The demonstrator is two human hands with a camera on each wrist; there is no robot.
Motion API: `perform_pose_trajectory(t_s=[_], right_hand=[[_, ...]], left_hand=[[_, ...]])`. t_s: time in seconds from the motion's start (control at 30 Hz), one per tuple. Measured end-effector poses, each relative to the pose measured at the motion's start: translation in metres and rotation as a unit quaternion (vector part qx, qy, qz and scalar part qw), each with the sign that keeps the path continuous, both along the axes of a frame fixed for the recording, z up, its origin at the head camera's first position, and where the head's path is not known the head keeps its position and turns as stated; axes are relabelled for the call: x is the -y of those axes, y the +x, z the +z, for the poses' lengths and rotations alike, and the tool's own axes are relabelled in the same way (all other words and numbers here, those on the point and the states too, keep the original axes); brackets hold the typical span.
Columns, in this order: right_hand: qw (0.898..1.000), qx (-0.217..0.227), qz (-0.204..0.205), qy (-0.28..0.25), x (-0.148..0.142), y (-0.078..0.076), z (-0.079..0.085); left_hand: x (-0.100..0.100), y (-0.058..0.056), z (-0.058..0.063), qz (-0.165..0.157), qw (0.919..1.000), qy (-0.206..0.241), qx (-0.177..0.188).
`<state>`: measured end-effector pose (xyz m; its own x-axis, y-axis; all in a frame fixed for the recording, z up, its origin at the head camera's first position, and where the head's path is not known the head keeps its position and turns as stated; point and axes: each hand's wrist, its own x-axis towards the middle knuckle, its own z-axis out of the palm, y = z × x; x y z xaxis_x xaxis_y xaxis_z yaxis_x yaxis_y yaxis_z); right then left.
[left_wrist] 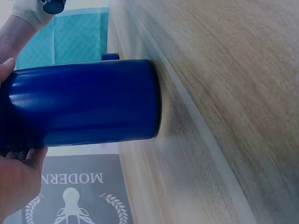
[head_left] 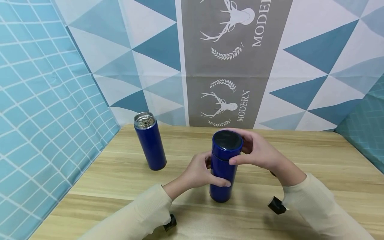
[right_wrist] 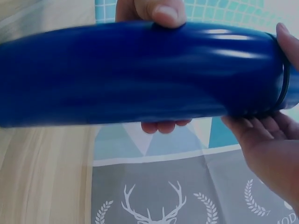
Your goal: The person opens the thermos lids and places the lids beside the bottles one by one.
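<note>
A blue thermos bottle with a glossy black-topped lid stands upright on the wooden table. My left hand grips its body from the left, thumb across the front. Around the lid, right at the seam below it, curl the fingers and thumb of my right hand. The right wrist view shows the seam ring close beside the fingers of that hand. Further back on the left, a second blue thermos bottle stands lidless, its threaded steel mouth showing.
A small blue object rests on the table behind the held bottle, partly hidden. The wooden table ends at a patterned backdrop, with blue tiled sheeting along the left. Black wrist devices hang under both sleeves.
</note>
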<state>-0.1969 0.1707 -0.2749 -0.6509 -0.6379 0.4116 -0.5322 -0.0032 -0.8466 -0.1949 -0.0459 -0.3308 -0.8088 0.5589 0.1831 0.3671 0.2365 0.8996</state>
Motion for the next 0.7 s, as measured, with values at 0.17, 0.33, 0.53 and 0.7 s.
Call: perform_pose_trajectory(t_s=[0.17,0.33,0.53,0.7], right_hand=[[1.000,-0.004,0.025,0.007,-0.002,-0.007,-0.001],[0.999,0.001,0.051,0.005,-0.004,-0.012,-0.001],[0.996,-0.006,0.091,0.002,-0.006,-0.019,0.000],[0.994,0.013,0.105,0.014,-0.006,-0.021,0.004]], left_hand=[[0.001,-0.001,-0.001,-0.004,1.0000,-0.001,-0.003],[0.001,-0.001,-0.001,-0.006,1.0000,0.000,-0.005],[0.001,-0.001,0.000,-0.008,1.0000,0.001,-0.004],[0.001,-0.002,0.000,-0.005,1.0000,0.000,-0.001]])
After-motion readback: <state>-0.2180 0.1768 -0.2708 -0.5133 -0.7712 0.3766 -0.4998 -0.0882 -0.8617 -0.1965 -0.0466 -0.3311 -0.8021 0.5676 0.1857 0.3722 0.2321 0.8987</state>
